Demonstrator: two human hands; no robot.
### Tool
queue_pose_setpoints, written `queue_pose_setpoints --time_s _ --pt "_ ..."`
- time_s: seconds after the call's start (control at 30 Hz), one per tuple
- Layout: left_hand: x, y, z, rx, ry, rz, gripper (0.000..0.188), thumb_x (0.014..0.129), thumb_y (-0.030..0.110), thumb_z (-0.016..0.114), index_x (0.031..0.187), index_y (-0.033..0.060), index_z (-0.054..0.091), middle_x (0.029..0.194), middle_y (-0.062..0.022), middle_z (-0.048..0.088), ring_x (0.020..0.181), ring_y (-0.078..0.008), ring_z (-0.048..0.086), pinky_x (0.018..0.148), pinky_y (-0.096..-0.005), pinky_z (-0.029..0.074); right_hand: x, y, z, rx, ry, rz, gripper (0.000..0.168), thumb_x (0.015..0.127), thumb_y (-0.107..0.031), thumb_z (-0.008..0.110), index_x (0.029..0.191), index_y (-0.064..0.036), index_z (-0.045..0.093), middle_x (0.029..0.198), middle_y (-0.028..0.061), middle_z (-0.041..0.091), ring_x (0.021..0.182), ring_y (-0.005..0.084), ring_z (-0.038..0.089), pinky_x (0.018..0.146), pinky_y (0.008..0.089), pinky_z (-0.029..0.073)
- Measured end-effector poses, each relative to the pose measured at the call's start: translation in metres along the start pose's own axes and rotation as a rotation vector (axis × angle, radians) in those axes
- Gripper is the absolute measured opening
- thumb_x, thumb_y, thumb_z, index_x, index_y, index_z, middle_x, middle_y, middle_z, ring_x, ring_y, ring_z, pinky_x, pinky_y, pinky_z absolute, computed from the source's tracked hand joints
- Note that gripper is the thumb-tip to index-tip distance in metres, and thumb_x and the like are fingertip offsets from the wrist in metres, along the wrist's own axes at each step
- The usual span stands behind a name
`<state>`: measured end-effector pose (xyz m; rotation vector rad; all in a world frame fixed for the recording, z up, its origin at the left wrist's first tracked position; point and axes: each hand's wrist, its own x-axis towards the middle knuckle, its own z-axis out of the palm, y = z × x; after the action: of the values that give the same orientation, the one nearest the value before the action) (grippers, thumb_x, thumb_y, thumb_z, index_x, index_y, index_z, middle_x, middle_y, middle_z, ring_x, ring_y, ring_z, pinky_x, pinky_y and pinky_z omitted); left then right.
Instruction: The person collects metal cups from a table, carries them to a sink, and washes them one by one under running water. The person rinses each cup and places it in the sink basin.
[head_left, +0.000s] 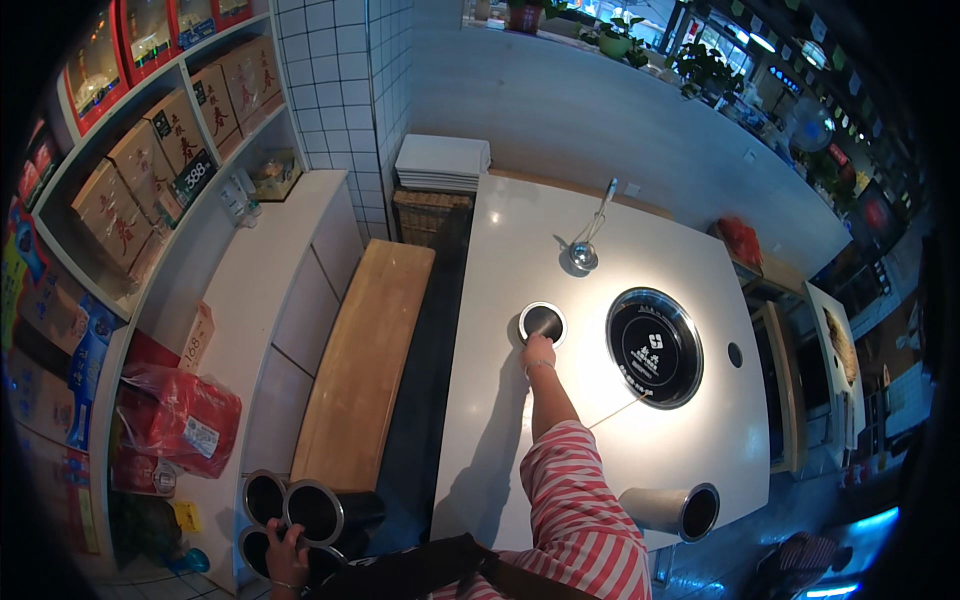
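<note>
My right hand (538, 351) is at the near rim of a round, dark-centred metal cylinder (561, 313) set in or on the white table (487, 420). Its fingers reach over that rim, though the fingertips are partly hidden. At lower left, my left hand (287, 553) grips the rims of several dark cylinders with metal rings; the largest cylinder (358, 514) points sideways by the end of the wooden bench. Another metal cylinder (652, 508) lies on its side at the table's near right edge. A round black cooktop (654, 349) sits in the tabletop.
Metal ladles in a small round holder (583, 256) stand toward the table's back. A dark round hole (735, 355) lies near its right edge. Left are a wooden bench (364, 360) and shelves with boxes (180, 131) and a red wrapped package (187, 427). White trays (442, 156) are stacked behind.
</note>
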<state>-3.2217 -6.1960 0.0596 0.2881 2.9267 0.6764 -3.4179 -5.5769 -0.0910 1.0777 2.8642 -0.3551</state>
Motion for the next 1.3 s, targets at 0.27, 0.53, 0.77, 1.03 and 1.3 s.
queue_pose_setpoints --time_s 0.27,0.53,0.77,1.03,1.3 --pt "0.003 -0.001 -0.003 0.007 -0.005 -0.014 0.045 0.066 0.0 0.065 0.106 0.0167 0.054 0.122 -0.0207 0.039 0.099 -0.0409 0.055 0.078 -0.0431 0.049 -0.013 -0.004 -0.03 -0.015 0.283 -0.138 0.013 0.076 -0.019 0.061 0.08 -0.007 0.062 0.083 0.0108 0.065 0.084 0.0298 0.06 0.069 0.0424 0.053" --pt "0.005 0.004 0.0 0.007 -0.013 0.051 0.041 0.069 -0.002 0.065 0.104 0.0154 0.054 0.121 -0.0178 0.04 0.1 -0.0393 0.055 0.076 -0.0421 0.049 -0.038 0.0 -0.102 0.062 0.634 -0.227 0.012 0.072 -0.02 0.064 0.074 -0.009 0.058 0.075 0.0083 0.062 0.079 0.027 0.059 0.062 0.04 0.052" --pt "0.008 -0.012 0.004 0.071 0.021 0.153 0.034 0.074 -0.002 0.062 0.103 0.0155 0.056 0.123 -0.0176 0.043 0.094 -0.0392 0.058 0.072 -0.0423 0.05 -0.048 -0.002 -0.123 0.026 0.551 -0.293 0.008 0.072 -0.008 0.057 0.08 -0.008 0.06 0.08 0.0113 0.062 0.082 0.0294 0.058 0.066 0.0398 0.051" --pt "0.009 0.012 -0.017 0.114 -0.08 0.151 0.051 0.063 -0.009 0.064 0.108 0.0129 0.055 0.129 -0.0169 0.039 0.102 -0.0391 0.055 0.08 -0.0408 0.048 -0.081 -0.026 -0.242 0.126 0.857 -0.367 0.01 0.067 -0.003 0.058 0.076 -0.007 0.056 0.076 0.0104 0.059 0.08 0.0299 0.056 0.068 0.0394 0.048" --pt "0.005 -0.013 -0.013 -0.052 -0.133 0.201 0.057 0.061 -0.014 0.061 0.112 0.0109 0.053 0.132 -0.0175 0.036 0.11 -0.0391 0.051 0.087 -0.039 0.046 -0.297 0.037 -0.226 0.396 0.806 -0.48 0.015 0.064 0.002 0.058 0.077 -0.002 0.053 0.077 0.0142 0.052 0.079 0.0328 0.051 0.072 0.0414 0.044"
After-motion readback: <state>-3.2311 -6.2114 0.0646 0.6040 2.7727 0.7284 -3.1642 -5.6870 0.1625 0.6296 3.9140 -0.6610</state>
